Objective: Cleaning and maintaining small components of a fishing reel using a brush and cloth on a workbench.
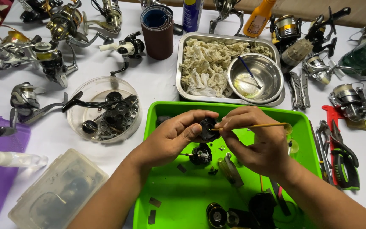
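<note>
My left hand [172, 135] grips a small black reel part [208, 129] over the green tray [162, 111]. My right hand [257, 142] pinches a thin yellow-handled brush [272, 125] whose tip touches that black part. Just below the hands, another black reel piece [201, 154] lies in the tray, with small loose parts and a metal piece [229, 168] beside it. More dark reel parts [238, 216] rest at the tray's near edge.
A steel tray [182, 91] behind holds crumpled rags and a steel bowl [255, 78] with a brush. A round clear dish [87, 95] of reel parts stands left. Several fishing reels, pliers [339, 152], a sandpaper roll [157, 32], bottles and plastic boxes surround the work area.
</note>
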